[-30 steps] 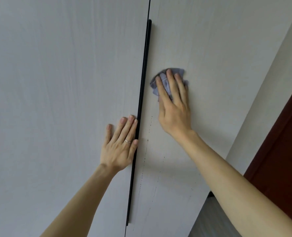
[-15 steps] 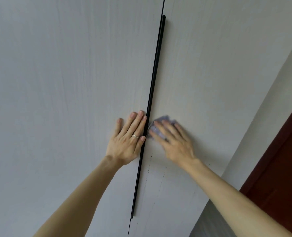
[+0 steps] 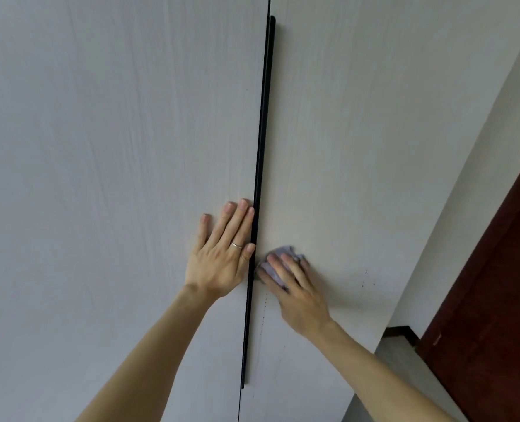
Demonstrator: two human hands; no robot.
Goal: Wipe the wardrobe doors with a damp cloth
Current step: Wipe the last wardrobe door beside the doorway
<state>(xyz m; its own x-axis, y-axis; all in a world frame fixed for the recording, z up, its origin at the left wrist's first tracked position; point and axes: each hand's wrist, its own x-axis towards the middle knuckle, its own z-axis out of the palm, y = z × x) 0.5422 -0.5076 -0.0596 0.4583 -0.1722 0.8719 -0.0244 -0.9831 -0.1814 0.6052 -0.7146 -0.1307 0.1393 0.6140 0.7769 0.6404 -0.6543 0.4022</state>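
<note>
1. Wiping was mid-stroke low on the right door [image 3: 359, 147]; the left door [image 3: 115, 178] was only being leaned on.
2. A long black handle [image 3: 260, 147] ran between them.
3. Left hand [image 3: 222, 257] lay flat, fingers straight, touching the handle.
4. Right hand [image 3: 301, 296] pressed the cloth [image 3: 271, 273] down with straight fingers, just beside the handle.
5. Next move, I'd guess: sweep right toward those dark specks [image 3: 365, 278] with even pressure.
6. No bucket or basin in view.

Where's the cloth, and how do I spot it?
On the pale right door, look beside the long black handle, low down. The right hand presses there. The cloth is the crumpled lilac thing under it, unlike the smooth, pale door.
</note>
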